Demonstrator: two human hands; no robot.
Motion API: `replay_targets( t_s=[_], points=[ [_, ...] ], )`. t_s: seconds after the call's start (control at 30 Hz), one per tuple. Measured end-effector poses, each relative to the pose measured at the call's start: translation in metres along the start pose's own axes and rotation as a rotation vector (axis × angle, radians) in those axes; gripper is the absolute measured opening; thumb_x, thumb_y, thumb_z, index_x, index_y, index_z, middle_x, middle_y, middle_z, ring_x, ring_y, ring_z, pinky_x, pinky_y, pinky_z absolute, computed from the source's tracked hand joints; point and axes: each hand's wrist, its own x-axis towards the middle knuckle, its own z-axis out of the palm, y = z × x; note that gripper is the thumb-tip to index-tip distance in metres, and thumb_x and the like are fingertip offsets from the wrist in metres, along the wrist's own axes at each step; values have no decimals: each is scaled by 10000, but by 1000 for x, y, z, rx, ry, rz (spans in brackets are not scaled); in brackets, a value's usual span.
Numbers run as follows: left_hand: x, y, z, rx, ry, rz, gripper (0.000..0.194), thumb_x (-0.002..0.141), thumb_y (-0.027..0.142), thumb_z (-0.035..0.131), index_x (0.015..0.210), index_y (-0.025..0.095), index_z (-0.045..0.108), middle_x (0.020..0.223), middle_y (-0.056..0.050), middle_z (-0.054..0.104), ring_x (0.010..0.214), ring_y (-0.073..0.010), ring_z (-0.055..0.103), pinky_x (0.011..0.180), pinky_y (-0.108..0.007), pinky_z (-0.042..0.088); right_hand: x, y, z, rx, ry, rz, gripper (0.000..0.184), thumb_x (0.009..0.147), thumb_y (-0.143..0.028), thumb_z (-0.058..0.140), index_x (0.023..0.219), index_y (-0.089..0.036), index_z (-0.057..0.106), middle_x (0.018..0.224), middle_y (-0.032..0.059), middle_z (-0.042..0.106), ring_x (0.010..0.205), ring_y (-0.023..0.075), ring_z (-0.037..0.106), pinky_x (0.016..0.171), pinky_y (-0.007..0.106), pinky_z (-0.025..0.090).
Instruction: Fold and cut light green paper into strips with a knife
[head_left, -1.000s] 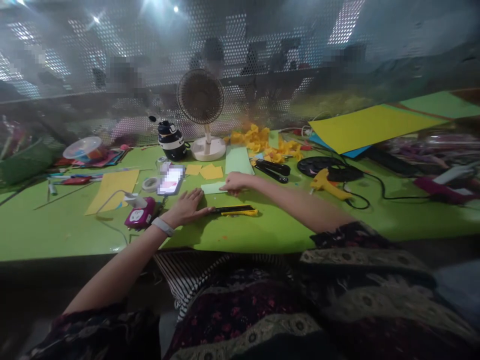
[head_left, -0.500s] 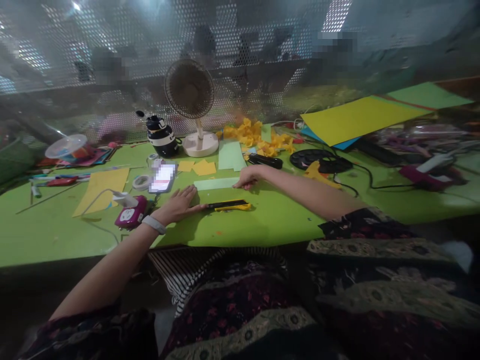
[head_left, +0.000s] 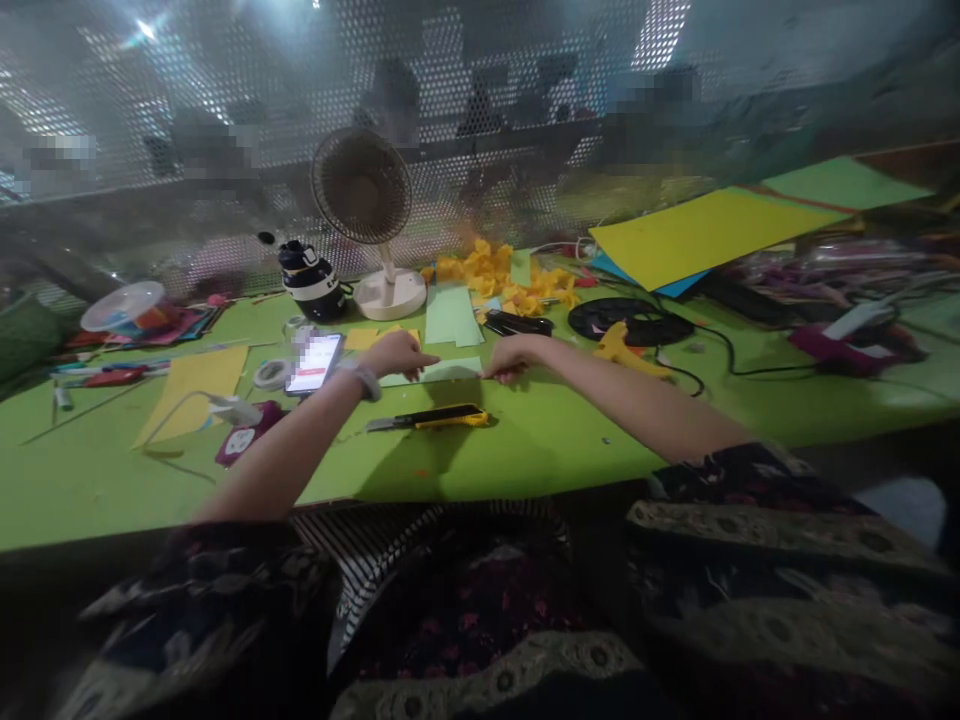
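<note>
A pale green paper strip [head_left: 454,370] lies flat on the green table. My left hand [head_left: 396,355] is over its left part, index finger stretched along the paper and the other fingers partly bent. At the strip's right end, my right hand [head_left: 516,356] has its fingers closed on the paper edge. A yellow and black utility knife [head_left: 431,417] lies in front of the strip, its blade end to the left, touched by neither hand. Behind the strip are light green paper pieces [head_left: 450,312] and a black stapler-like tool [head_left: 517,323].
A phone [head_left: 315,362], a tape roll [head_left: 270,374] and a purple plug adapter [head_left: 244,440] are on the left. A bottle [head_left: 311,283], a fan [head_left: 390,292] and yellow paper flowers [head_left: 495,270] stand behind. On the right are a yellow glue gun [head_left: 626,352] and a black reel [head_left: 634,322].
My left hand has lifted off the knife's end and moved up and right onto the strip, uncovering the blade. My right hand stays at the strip's right end. The view has shifted slightly.
</note>
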Motion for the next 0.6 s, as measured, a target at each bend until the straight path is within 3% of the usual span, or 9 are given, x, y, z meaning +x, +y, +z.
replay_targets(
  t_s=[0.1, 0.27, 0.37, 0.47, 0.6],
  points=[
    [25, 21, 25, -163, -140, -74, 462, 702, 561, 899, 555, 171, 699, 681, -87, 757, 671, -187, 708, 688, -291, 529, 1, 2, 1, -3, 28, -18, 379, 1025, -353, 670, 720, -150, 572, 640, -10, 591, 507, 73, 485, 515, 229, 291],
    [44, 11, 49, -251, -207, -116, 454, 607, 538, 962, 527, 176, 699, 584, -43, 694, 535, -127, 564, 571, -267, 451, 2, 4, 0, -33, 39, -11, 420, 982, -472, 722, 750, -134, 629, 647, 17, 625, 552, 103, 532, 526, 242, 346],
    [46, 4, 49, -258, -210, -136, 467, 601, 539, 966, 526, 170, 691, 552, -35, 657, 477, -101, 473, 500, -263, 364, 3, 4, -2, -58, 26, -22, 497, 919, -598, 754, 776, -134, 652, 626, 20, 625, 567, 124, 557, 532, 255, 395],
    [45, -3, 44, -260, -195, -162, 483, 596, 524, 977, 502, 169, 663, 529, -43, 623, 472, -109, 481, 497, -272, 367, 3, 4, -3, -75, 19, -21, 545, 903, -657, 741, 766, -138, 647, 598, 15, 610, 549, 122, 542, 511, 253, 391],
    [30, -36, 30, -251, -182, -226, 515, 584, 556, 977, 492, 175, 641, 523, -55, 600, 459, -120, 477, 475, -277, 352, 0, 4, -2, -64, 20, -35, 559, 925, -657, 714, 722, -144, 628, 581, 15, 596, 525, 111, 512, 503, 253, 368]
  ],
)
